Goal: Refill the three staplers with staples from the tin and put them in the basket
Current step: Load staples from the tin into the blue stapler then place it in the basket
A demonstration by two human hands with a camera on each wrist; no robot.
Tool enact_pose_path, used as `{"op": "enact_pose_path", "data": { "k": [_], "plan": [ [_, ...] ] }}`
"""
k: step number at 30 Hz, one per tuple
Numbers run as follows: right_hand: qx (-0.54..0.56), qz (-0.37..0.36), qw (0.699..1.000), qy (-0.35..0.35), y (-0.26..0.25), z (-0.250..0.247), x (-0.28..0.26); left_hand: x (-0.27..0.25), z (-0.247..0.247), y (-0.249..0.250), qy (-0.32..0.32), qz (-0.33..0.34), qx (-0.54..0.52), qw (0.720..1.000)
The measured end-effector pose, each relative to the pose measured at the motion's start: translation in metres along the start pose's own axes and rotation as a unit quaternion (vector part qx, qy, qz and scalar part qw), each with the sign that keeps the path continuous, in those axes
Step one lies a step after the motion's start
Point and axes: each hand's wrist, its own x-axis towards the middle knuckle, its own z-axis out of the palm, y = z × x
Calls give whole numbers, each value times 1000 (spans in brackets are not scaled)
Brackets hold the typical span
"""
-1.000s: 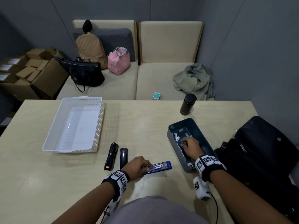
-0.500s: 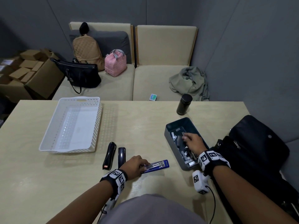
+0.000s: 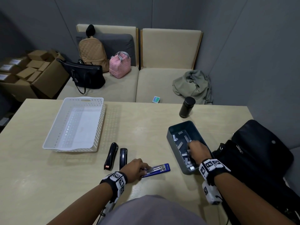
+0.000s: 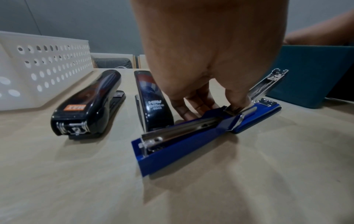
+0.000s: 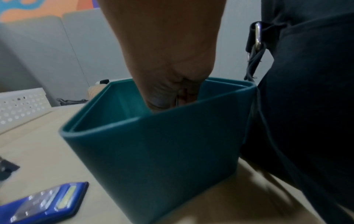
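Note:
The blue stapler [image 3: 157,169] lies opened flat near the table's front edge, its metal magazine [image 4: 266,84] raised. My left hand [image 3: 136,168] holds it at the hinge, with fingertips [image 4: 237,104] on either side of the magazine. Two shut black staplers [image 3: 111,155] [image 3: 123,158] lie side by side just left of it. My right hand [image 3: 197,151] reaches down into the dark teal tin [image 3: 172,143], among loose staple strips [image 3: 179,145]. Its thumb and fingers [image 5: 162,97] are bunched together with a thin grey sliver between them; the tin wall [image 5: 153,151] hides the tips. The white perforated basket [image 3: 53,137] stands empty at the left.
A black bag [image 3: 259,156] lies against the tin's right side at the table edge. A black cylindrical bottle [image 3: 186,107] stands at the far edge behind the tin. Bare tabletop lies between the basket and the tin. Sofa seats with bags and a jacket sit beyond the table.
My right hand has shifted a little inside the tin, fingers working among the strips. My left hand has stayed on the blue stapler. The staplers and basket have not moved.

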Motion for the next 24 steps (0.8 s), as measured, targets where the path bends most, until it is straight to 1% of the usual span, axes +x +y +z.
{"op": "enact_pose_path", "data": {
  "k": [2, 3, 4, 5, 6, 7, 8, 9, 10, 12, 13, 15, 17, 18, 19, 20, 21, 22, 23, 24],
  "plan": [
    [113, 18, 993, 8, 0, -7, 0, 0, 0, 0, -1, 0, 3, 1000],
    [195, 19, 980, 27, -1, -8, 1, 0, 0, -1, -1, 0, 5, 1000],
    [304, 22, 952, 43, -3, -10, 0, 0, 0, -1, 0, -1, 5, 1000],
    [431, 31, 901, 49, -6, -12, 0, 0, 1, -2, 0, -2, 5, 1000],
    [553, 41, 831, 39, -10, -17, -1, 0, 1, -2, 0, -2, 4, 1000],
    [647, 46, 761, 19, -15, -22, -3, 0, 2, -3, 0, -2, 3, 1000],
    [710, 46, 703, -1, -20, -28, -4, 0, 2, -3, 0, -2, 2, 1000],
    [750, 44, 660, -20, -24, -34, -5, 0, 2, -3, 0, -2, 1, 1000],
    [780, 39, 623, -38, -28, -41, -6, 0, 3, -4, 0, -1, 1, 1000],
    [820, 29, 566, -72, -35, -49, -8, 0, 3, -4, 4, 0, 1, 1000],
    [832, 24, 547, -87, -39, -52, -9, 0, 3, -4, 4, 1, 2, 1000],
    [844, 17, 525, -109, -48, -54, -11, 0, 4, -4, 5, 0, 2, 1000],
    [846, 9, 520, -119, -56, -53, -12, -2, 4, -3, 6, 2, 2, 1000],
    [840, 5, 528, -124, -59, -52, -12, -4, 4, -3, 6, 3, 3, 1000],
    [826, -2, 548, -130, -62, -51, -12, -5, 4, -4, 3, 5, 4, 1000],
    [800, -12, 584, -138, -65, -49, -11, -6, 5, -6, -4, 8, 6, 1000],
    [757, -27, 636, -145, -69, -47, -11, -8, 5, -8, -11, 13, 11, 1000],
    [696, -49, 701, -147, -73, -44, -10, -9, 5, -9, -18, 16, 19, 1000],
    [619, -79, 768, -144, -77, -42, -9, -10, 6, -10, -21, 20, 27, 999],
    [531, -108, 830, -136, -83, -37, -6, -11, 6, -11, -21, 23, 36, 999]
  ]
}}
